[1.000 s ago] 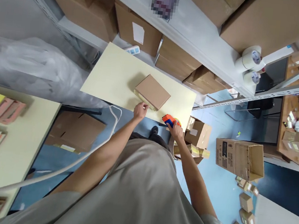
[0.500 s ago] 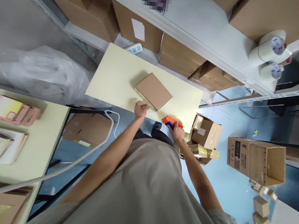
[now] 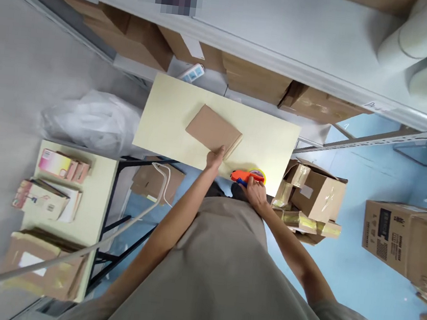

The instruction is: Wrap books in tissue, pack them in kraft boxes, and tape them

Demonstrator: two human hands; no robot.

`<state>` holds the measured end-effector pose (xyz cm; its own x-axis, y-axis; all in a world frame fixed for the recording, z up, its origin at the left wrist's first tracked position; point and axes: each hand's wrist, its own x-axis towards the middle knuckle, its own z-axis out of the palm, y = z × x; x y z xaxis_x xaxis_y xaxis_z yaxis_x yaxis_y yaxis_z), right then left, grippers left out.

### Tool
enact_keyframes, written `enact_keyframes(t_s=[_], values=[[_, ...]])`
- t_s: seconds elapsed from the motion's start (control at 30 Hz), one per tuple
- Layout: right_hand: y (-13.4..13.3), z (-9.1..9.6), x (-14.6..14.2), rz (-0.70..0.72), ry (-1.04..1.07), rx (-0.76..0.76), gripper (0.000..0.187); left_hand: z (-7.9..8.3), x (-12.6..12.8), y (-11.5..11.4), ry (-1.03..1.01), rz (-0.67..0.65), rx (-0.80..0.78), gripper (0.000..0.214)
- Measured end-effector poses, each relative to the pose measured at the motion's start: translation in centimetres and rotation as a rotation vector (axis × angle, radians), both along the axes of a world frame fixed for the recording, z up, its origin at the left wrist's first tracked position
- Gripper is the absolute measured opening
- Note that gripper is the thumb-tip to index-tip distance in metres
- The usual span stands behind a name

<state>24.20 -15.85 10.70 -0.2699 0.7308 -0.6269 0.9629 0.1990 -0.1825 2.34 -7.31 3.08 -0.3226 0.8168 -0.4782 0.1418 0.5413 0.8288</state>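
Note:
A flat brown cardboard box [image 3: 212, 131] lies on the pale yellow table [image 3: 169, 108]. My left hand [image 3: 215, 158] grips the box's near edge, fingers closed on it. My right hand [image 3: 256, 193] is wrapped round the handle of an orange and blue tape dispenser [image 3: 246, 176] that rests at the table's near right edge. Both forearms reach forward over my grey shirt.
Shelving with cardboard boxes [image 3: 135, 38] stands behind the table, tape rolls [image 3: 423, 45] on top. Small boxes [image 3: 313, 194] sit right of the table, a larger one [image 3: 408, 244] further right. A side table with books [image 3: 59, 188] and a plastic bag [image 3: 90, 120] are left.
The view has swung and tilted. My left hand moved right along the box's near edge and now holds its near corner. The right hand stays on the tape dispenser.

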Motion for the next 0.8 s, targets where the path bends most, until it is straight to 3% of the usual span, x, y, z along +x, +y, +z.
enact_keyframes(t_s=[0.13, 0.2, 0.33, 0.43, 0.6, 0.8], values=[[1.1, -0.8, 0.8, 0.033, 0.062, -0.012, 0.058, 1.0, 0.4, 1.0, 0.067, 0.127, -0.144, 0.039], [1.8, -1.3, 0.5, 0.051, 0.096, -0.008, 0.060, 1.9, -0.3, 0.9, 0.062, 0.060, -0.123, 0.039], [3.2, -1.9, -1.3, 0.070, 0.166, -0.026, 0.063, 4.0, -2.3, 1.1, -0.019, -0.195, 0.005, 0.058], [3.9, -2.1, -2.7, 0.085, 0.209, -0.050, 0.063, 4.9, -2.5, 2.0, 0.018, -0.283, -0.005, 0.066], [4.1, -1.9, -3.0, 0.085, 0.236, -0.068, 0.059, 4.7, -0.9, 2.5, 0.082, -0.235, -0.047, 0.066], [3.1, -1.1, 0.2, 0.038, 0.208, -0.133, 0.065, 4.0, -1.2, 2.1, 0.158, -0.263, -0.076, 0.066]])
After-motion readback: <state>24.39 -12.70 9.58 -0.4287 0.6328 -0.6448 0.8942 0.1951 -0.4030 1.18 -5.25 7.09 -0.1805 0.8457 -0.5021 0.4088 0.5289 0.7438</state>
